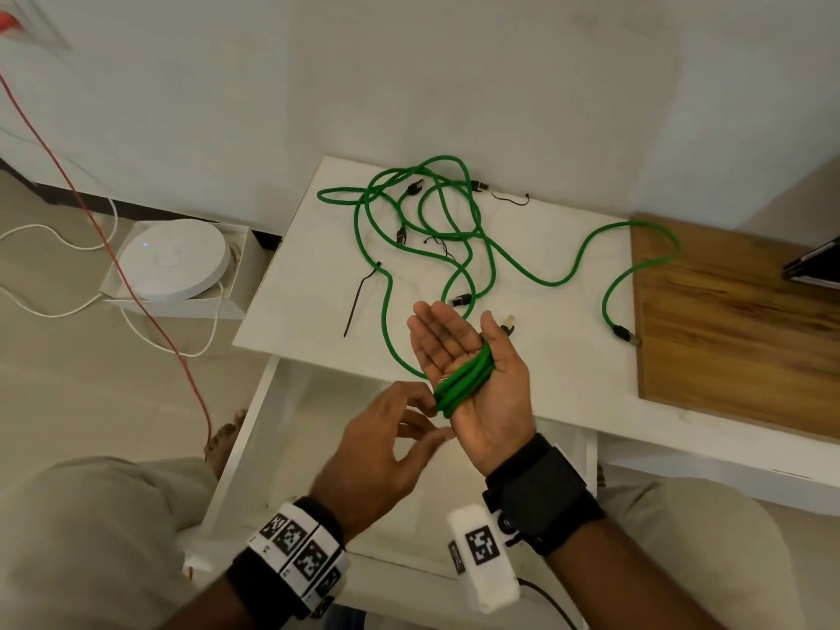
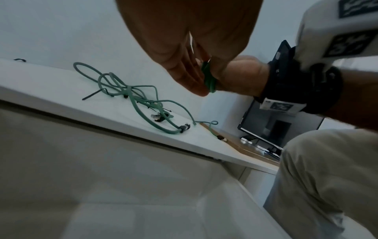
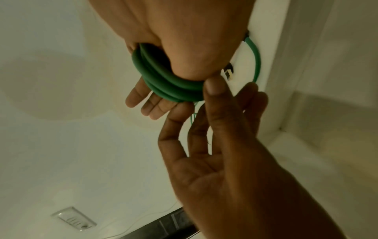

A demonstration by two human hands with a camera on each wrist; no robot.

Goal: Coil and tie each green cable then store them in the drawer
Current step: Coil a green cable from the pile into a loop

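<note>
A green cable (image 1: pixel 463 384) is wound in several loops around my right hand (image 1: pixel 459 343), which is held palm up with straight fingers above the open white drawer (image 1: pixel 254 425). One plug end (image 1: pixel 509 322) sticks out beside its thumb. The cable's free part runs from the coil up onto the white table top (image 1: pixel 291 293). My left hand (image 1: pixel 429 409) pinches the coil (image 3: pixel 174 87) at the edge of the right palm between thumb (image 3: pixel 212 87) and index finger. More loose green cables (image 1: pixel 422 211) lie tangled on the table. A black zip tie (image 1: pixel 361 293) lies left of them.
A wooden board (image 1: pixel 727 320) covers the table's right part, with one green cable end (image 1: pixel 625 334) on its edge and a dark screen (image 1: pixel 813 266) beyond. On the floor to the left a white round device (image 1: pixel 175 259) sits in a box, among white and red wires (image 1: pixel 136 284).
</note>
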